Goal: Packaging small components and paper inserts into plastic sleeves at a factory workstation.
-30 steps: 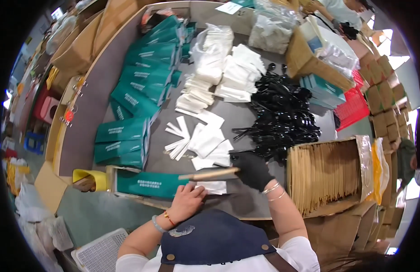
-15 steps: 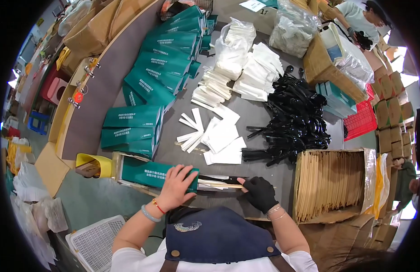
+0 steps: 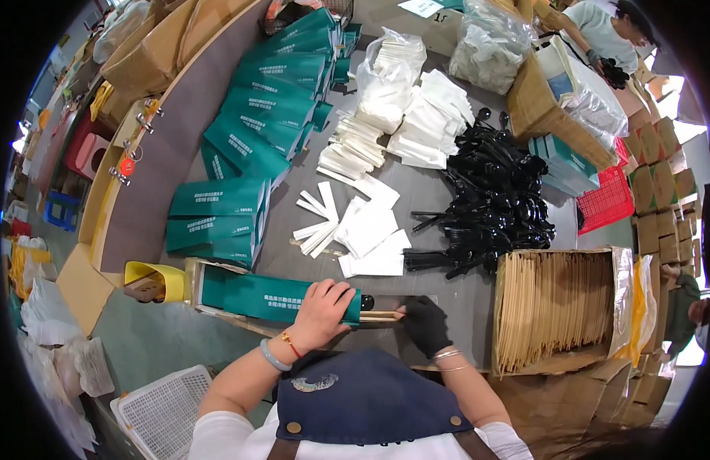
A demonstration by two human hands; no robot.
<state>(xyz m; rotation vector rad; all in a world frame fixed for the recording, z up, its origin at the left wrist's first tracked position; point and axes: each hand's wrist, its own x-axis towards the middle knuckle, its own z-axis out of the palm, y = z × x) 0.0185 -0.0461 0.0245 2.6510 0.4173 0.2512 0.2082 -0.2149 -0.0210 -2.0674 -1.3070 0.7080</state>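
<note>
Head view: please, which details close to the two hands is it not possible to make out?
- Head view: the inside of the front green packet, hidden by its own upper face.
- Head view: the left ends of the wooden sticks, covered by the packet.
- Head view: the packet's surface under the left hand, covered by that hand.
- Head view: the palm of the right hand, hidden by its gloved back.

Spoons (image 3: 497,203), packets (image 3: 369,230) on grey table (image 3: 466,303)
</note>
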